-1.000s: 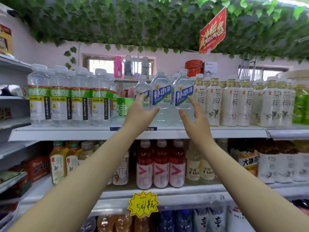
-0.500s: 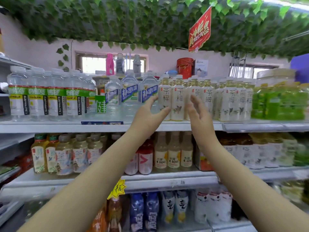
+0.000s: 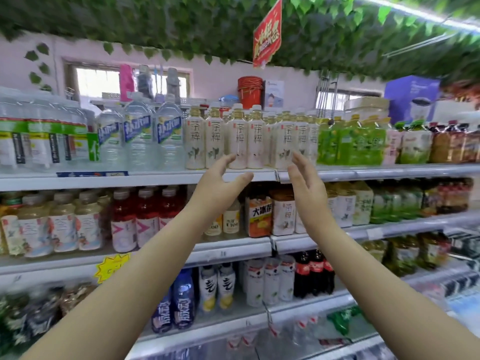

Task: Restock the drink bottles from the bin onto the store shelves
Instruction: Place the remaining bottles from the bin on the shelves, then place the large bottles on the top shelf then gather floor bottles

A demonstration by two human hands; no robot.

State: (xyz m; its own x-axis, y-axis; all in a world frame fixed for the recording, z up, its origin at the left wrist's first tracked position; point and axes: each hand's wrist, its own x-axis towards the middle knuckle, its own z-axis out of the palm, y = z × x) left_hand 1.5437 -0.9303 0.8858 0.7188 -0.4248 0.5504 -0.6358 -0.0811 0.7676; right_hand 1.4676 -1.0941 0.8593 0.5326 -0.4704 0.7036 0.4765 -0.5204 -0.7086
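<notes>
Both my arms reach up toward the top shelf (image 3: 337, 174). My left hand (image 3: 220, 183) is open, fingers spread, just below and in front of a row of cream-white tea bottles (image 3: 246, 141). My right hand (image 3: 304, 178) is open too, palm facing left, near the shelf edge under the same row. Neither hand holds anything or touches a bottle. Three clear water bottles with blue labels (image 3: 140, 133) stand to the left of the tea bottles. The bin is not in view.
Green-labelled clear bottles (image 3: 39, 141) fill the top shelf's left, green drink packs (image 3: 350, 144) its right. Lower shelves hold red drinks (image 3: 145, 219), an orange carton (image 3: 259, 216), cola bottles (image 3: 314, 274) and blue bottles (image 3: 181, 300). Fake ivy and a red sign (image 3: 267, 35) hang overhead.
The view has swung right along the shelf. Both hands have drawn back from the blue-labelled water bottles and now hover lower, in front of the white tea bottles, holding nothing.
</notes>
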